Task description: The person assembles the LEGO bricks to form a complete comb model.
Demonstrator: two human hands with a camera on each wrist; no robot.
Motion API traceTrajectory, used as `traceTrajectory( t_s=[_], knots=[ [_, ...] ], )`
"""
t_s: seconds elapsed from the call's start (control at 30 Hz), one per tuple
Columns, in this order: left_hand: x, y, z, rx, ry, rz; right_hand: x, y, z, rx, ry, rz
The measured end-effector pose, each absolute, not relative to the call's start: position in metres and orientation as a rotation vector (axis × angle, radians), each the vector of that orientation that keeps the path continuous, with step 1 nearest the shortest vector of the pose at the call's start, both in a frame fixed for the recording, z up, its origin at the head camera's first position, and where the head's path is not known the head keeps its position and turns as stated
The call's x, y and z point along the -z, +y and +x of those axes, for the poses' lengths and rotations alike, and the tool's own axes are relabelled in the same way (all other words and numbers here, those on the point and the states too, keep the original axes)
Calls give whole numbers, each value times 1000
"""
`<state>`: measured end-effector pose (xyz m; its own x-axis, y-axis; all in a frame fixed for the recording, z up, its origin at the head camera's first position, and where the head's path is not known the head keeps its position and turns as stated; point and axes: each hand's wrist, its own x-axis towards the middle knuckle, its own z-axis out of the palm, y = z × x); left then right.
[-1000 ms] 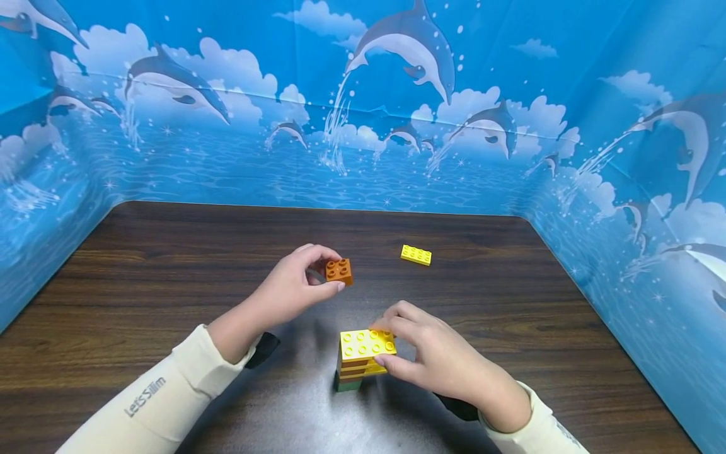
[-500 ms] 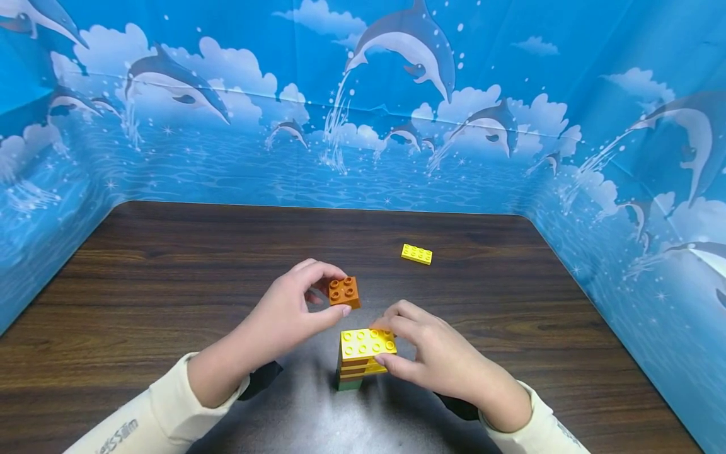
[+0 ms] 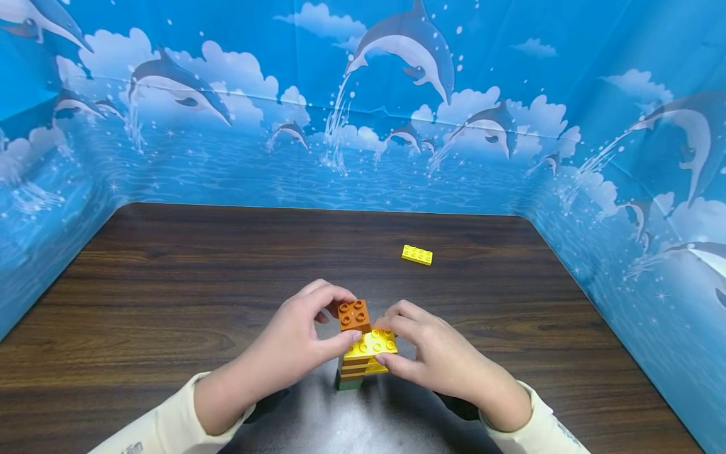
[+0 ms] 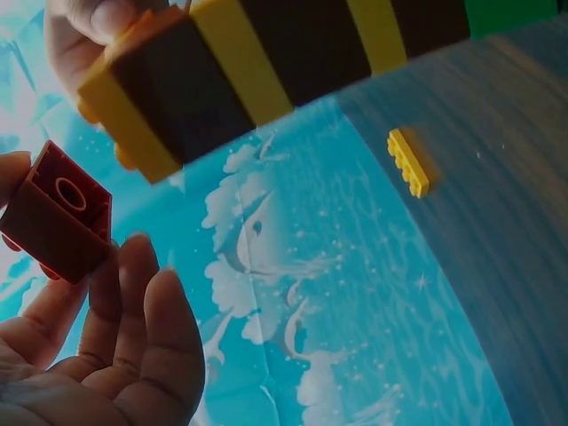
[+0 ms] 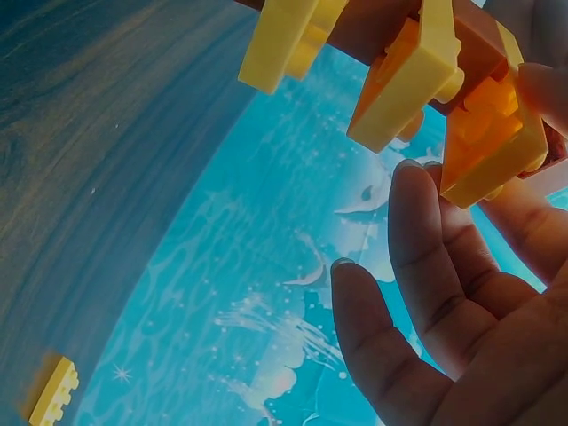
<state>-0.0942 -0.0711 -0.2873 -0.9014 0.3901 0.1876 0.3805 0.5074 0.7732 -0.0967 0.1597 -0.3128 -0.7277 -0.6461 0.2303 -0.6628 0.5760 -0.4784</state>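
Note:
Between the thumb and fingers of my left hand [image 3: 300,334] is a brown-orange two-by-two toy brick [image 3: 354,315], studs up. In the left wrist view the hollow underside of that brick [image 4: 71,191] shows, apart from the stack. A tall stack [image 3: 354,369] of brown bricks and yellow plates on a green base stands upright below it. Its top yellow plate [image 3: 379,342] overhangs to the right. My right hand [image 3: 433,350] pinches that plate's right end. From the right wrist view, several yellow plates [image 5: 404,80] jut out from the brown bricks.
A loose yellow two-by-four plate [image 3: 416,254] lies farther back on the dark wooden table [image 3: 227,252]. A blue dolphin-print curtain [image 3: 255,157] borders the table at the back and sides.
My left hand has brought the brown-orange brick nearer and slightly right, from behind the stack to over the top plate's left part. The right hand has stayed at the stack.

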Motion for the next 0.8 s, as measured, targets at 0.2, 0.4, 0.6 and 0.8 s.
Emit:
traceTrajectory(
  t_s=[0.2, 0.4, 0.6, 0.8],
  knots=[
    [295, -69, -90, -1355, 2754, 769, 313, 159, -97, -855, -2767, 1143],
    [298, -68, -87, -1331, 2774, 801, 313, 158, -97, -865, -2770, 1142],
    [299, -69, -86, -1315, 2787, 819, 312, 158, -96, -880, -2779, 1138],
    [299, -69, -85, -1305, 2770, 808, 311, 158, -95, -891, -2794, 1130]
  ],
)
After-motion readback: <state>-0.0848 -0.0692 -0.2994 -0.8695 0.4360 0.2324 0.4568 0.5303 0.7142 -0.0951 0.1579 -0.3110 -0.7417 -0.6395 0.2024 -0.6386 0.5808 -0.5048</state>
